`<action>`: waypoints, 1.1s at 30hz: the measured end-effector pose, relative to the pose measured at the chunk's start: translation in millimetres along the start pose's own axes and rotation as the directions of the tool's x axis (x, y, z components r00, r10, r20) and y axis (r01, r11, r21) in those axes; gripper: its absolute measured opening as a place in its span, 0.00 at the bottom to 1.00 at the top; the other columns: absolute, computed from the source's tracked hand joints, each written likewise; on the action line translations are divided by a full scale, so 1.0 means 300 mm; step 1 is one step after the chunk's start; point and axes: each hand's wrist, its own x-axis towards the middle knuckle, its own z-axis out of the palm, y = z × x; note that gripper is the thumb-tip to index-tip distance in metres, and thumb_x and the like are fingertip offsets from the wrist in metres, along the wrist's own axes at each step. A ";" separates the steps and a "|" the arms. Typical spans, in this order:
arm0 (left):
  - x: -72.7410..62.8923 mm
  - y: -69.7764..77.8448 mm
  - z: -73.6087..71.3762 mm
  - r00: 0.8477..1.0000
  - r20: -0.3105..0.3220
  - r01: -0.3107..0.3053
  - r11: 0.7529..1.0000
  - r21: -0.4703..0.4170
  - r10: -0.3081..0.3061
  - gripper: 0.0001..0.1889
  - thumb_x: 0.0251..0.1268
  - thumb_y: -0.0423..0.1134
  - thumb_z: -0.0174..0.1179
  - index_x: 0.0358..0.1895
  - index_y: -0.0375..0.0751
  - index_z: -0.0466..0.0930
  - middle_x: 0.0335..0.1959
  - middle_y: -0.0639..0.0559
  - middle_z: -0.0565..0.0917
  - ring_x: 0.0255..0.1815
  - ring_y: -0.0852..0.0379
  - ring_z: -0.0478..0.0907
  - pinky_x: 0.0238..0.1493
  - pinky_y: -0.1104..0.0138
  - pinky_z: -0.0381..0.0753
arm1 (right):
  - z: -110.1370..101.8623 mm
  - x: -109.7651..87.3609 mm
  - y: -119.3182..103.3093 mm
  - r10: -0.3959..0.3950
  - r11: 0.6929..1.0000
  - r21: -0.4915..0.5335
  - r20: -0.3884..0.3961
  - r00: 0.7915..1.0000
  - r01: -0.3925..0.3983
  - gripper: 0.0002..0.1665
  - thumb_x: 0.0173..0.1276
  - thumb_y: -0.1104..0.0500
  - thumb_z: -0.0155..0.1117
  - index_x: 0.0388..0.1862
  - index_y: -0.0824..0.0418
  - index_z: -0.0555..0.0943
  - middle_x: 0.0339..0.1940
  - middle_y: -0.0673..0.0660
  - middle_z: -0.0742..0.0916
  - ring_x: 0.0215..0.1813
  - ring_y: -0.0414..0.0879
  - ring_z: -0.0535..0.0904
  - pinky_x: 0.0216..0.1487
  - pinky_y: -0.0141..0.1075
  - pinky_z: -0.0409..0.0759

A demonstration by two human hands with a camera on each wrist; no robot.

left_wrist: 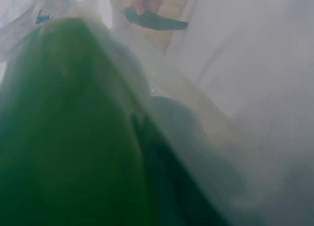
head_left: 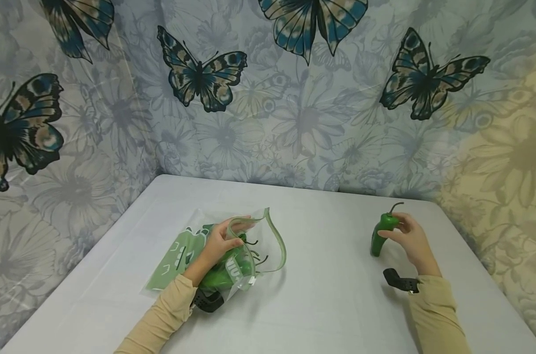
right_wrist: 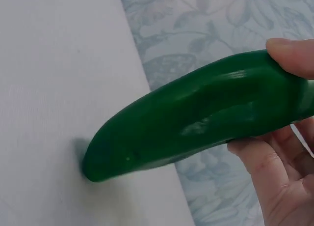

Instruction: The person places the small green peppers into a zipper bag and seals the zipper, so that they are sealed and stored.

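Note:
On the left of the table, in the head view, lies a clear zip bag (head_left: 175, 258) with green print and a green-edged mouth that gapes to the right. My left hand (head_left: 216, 246) grips it near the mouth, thumb in front. Green peppers (head_left: 219, 279) with thin dark stems show inside; their number is hidden. The left wrist view is filled by a blurred pepper (left_wrist: 68, 123) behind the plastic. Over at the right, my right hand (head_left: 410, 238) pinches another green pepper (head_left: 377, 240) near its stem end. Its tip points down close to the tabletop in the right wrist view.
A white-covered table (head_left: 312, 275) reaches back to a curtain (head_left: 294, 123) printed with butterflies and flowers, which also hangs along both sides. Each wrist wears a black band (head_left: 400, 281).

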 end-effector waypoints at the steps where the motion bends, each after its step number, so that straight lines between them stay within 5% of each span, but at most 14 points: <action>1: 0.001 0.000 0.001 1.000 0.003 -0.008 1.000 -0.003 0.008 0.34 0.56 0.50 0.59 0.57 0.24 0.65 0.50 0.33 0.74 0.51 0.51 0.73 0.09 0.63 0.56 | 0.003 0.000 -0.004 0.007 1.000 -0.009 0.006 1.000 -0.007 0.23 0.57 0.63 0.66 0.50 0.59 0.70 0.43 0.40 0.74 0.46 0.31 0.69 0.40 0.25 0.69; 6: 0.002 -0.001 0.003 1.000 0.006 -0.008 1.000 0.000 0.008 0.33 0.55 0.51 0.59 0.58 0.30 0.67 0.50 0.38 0.76 0.54 0.51 0.71 0.09 0.64 0.57 | 0.025 0.000 -0.017 0.026 0.999 -0.027 0.054 0.998 -0.024 0.22 0.57 0.62 0.67 0.47 0.67 0.70 0.36 0.40 0.79 0.38 0.32 0.77 0.35 0.25 0.73; 15: -0.005 -0.007 0.001 1.000 0.007 -0.004 1.000 -0.010 0.004 0.35 0.55 0.51 0.59 0.58 0.26 0.66 0.51 0.39 0.76 0.53 0.53 0.72 0.08 0.64 0.54 | 0.062 -0.004 -0.055 -0.012 0.995 -0.096 0.127 0.992 0.024 0.27 0.59 0.57 0.65 0.51 0.71 0.69 0.39 0.50 0.79 0.38 0.34 0.78 0.37 0.28 0.74; 25: -0.004 -0.004 0.003 1.000 0.007 -0.016 1.000 -0.016 0.016 0.33 0.55 0.50 0.59 0.58 0.28 0.67 0.51 0.41 0.76 0.52 0.55 0.73 0.09 0.65 0.57 | 0.084 -0.008 -0.099 0.054 0.997 -0.064 0.150 0.987 -0.045 0.29 0.58 0.55 0.66 0.50 0.71 0.68 0.40 0.50 0.79 0.40 0.32 0.77 0.41 0.30 0.73; 33: 0.002 0.007 0.009 1.000 -0.003 -0.004 1.000 -0.029 0.003 0.34 0.55 0.49 0.60 0.56 0.22 0.65 0.49 0.30 0.74 0.53 0.53 0.72 0.10 0.65 0.56 | 0.117 -0.015 -0.157 0.035 0.999 -0.047 0.155 0.987 -0.028 0.27 0.58 0.57 0.66 0.50 0.72 0.68 0.41 0.50 0.80 0.38 0.36 0.79 0.41 0.32 0.74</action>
